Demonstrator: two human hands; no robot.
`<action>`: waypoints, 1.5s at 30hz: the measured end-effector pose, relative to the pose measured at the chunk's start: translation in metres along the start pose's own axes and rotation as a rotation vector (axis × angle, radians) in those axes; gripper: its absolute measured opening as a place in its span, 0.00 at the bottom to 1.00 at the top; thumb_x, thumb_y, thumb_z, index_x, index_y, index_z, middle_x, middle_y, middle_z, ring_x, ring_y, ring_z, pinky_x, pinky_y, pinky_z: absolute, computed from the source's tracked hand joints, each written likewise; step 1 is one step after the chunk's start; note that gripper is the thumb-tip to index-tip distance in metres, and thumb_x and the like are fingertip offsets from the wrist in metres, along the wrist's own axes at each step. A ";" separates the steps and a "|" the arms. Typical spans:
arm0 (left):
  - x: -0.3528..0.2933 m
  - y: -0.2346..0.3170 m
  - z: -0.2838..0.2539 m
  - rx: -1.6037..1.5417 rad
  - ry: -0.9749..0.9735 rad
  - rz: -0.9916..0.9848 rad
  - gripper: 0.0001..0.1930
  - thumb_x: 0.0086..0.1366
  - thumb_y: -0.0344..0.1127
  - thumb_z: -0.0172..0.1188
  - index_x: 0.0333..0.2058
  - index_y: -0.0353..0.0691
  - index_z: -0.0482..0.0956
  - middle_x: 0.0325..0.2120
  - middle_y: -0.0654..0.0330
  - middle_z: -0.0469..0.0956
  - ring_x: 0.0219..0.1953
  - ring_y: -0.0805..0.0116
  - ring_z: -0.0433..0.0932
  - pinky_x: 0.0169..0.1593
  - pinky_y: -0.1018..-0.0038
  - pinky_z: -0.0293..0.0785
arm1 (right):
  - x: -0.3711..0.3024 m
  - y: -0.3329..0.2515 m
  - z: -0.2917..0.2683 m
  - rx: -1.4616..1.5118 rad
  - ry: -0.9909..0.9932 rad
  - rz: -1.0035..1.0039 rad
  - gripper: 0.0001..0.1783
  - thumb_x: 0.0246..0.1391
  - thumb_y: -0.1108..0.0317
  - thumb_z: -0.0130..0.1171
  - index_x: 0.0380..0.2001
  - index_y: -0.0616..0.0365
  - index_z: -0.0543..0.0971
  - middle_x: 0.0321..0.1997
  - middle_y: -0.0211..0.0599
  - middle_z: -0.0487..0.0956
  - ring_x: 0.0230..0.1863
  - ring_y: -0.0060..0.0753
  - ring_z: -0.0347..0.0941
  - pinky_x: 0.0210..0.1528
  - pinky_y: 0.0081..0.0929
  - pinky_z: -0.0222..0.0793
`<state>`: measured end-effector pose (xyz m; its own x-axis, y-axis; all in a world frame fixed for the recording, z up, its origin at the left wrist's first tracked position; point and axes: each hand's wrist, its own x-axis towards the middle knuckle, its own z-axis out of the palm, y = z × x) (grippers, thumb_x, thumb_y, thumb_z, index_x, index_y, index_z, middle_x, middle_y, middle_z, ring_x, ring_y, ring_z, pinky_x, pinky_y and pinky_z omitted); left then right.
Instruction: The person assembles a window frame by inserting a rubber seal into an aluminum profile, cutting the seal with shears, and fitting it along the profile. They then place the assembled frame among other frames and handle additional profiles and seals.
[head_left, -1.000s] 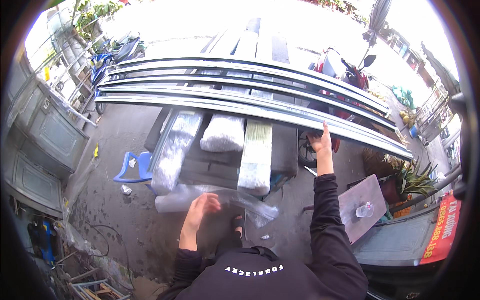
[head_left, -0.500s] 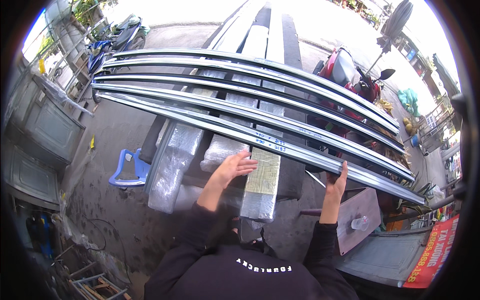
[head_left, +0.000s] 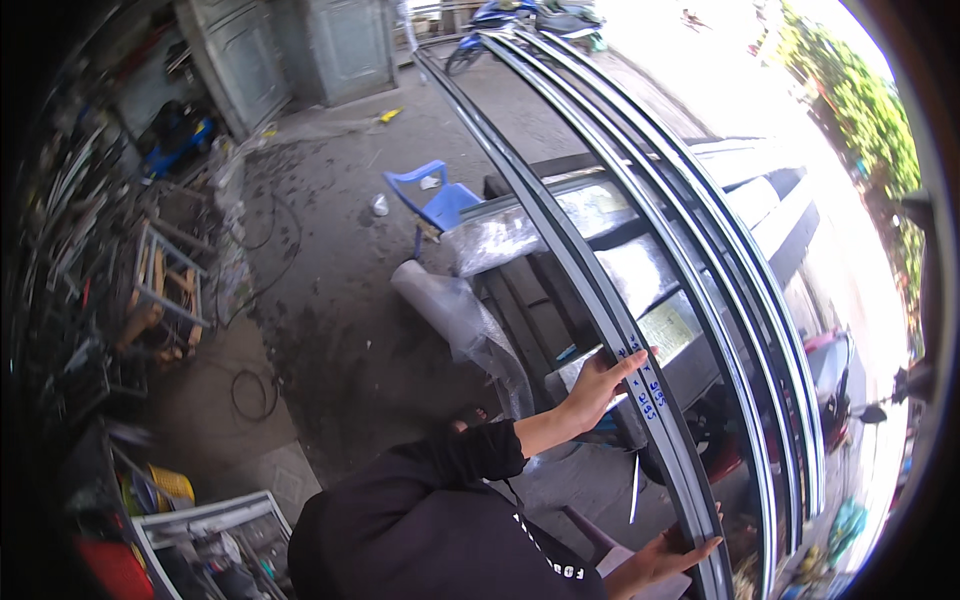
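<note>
Several long grey metal profiles lie side by side across a stack of plastic-wrapped bundles [head_left: 520, 235]. My left hand [head_left: 598, 385] grips the side of the nearest profile [head_left: 575, 255], just beside blue handwriting on it. My right hand [head_left: 668, 552] holds the same profile from below, close to its near end at the lower right. Both my arms wear black sleeves. The other profiles [head_left: 720, 280] run parallel further right, untouched.
A blue plastic chair [head_left: 432, 200] and a clear plastic roll [head_left: 455, 315] sit on the concrete floor left of the stack. Cluttered racks and scrap fill the left side [head_left: 150, 290]. A red motorbike [head_left: 840, 370] stands at the right, parked scooters at the far top.
The view has swung left, so the profiles now run up and away instead of across. My left hand moved from the wrapped bundle to the nearest profile; my right hand still holds its end.
</note>
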<state>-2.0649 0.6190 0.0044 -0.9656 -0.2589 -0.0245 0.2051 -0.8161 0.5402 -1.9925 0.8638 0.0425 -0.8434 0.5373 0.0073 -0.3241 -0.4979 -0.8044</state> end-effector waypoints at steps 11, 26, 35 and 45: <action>-0.136 0.111 -0.049 0.031 0.531 0.648 0.23 0.62 0.35 0.65 0.50 0.38 0.62 0.37 0.55 0.81 0.37 0.70 0.82 0.37 0.72 0.83 | -0.079 -0.039 0.015 -0.558 -1.045 0.642 0.25 0.63 0.55 0.52 0.56 0.60 0.70 0.58 0.50 0.71 0.59 0.45 0.67 0.57 0.40 0.69; -0.518 0.456 -0.210 0.159 0.982 1.326 0.18 0.59 0.30 0.65 0.43 0.35 0.66 0.33 0.52 0.78 0.34 0.61 0.82 0.31 0.64 0.82 | -0.313 -0.044 0.158 -1.372 -2.251 0.347 0.50 0.33 0.58 0.76 0.60 0.62 0.64 0.46 0.51 0.78 0.46 0.40 0.74 0.50 0.37 0.70; -0.820 0.607 -0.301 0.221 1.405 1.440 0.16 0.59 0.28 0.63 0.41 0.23 0.71 0.30 0.43 0.81 0.26 0.53 0.82 0.29 0.61 0.82 | -0.463 0.005 0.215 -1.286 -2.749 0.129 0.44 0.35 0.65 0.73 0.56 0.73 0.65 0.43 0.50 0.79 0.44 0.40 0.75 0.48 0.37 0.71; -1.059 0.688 -0.421 0.137 2.093 1.527 0.13 0.53 0.25 0.63 0.35 0.19 0.77 0.28 0.45 0.79 0.26 0.53 0.82 0.28 0.59 0.79 | -0.748 0.151 0.218 -0.573 -3.047 0.237 0.25 0.37 0.59 0.71 0.32 0.69 0.77 0.25 0.38 0.77 0.29 0.24 0.70 0.31 0.28 0.65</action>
<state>-0.8344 0.1144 0.0478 0.9566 -0.2816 -0.0756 0.1466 0.2404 0.9596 -1.5044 0.2379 0.0453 0.6660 -0.6842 -0.2972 -0.5345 -0.1598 -0.8299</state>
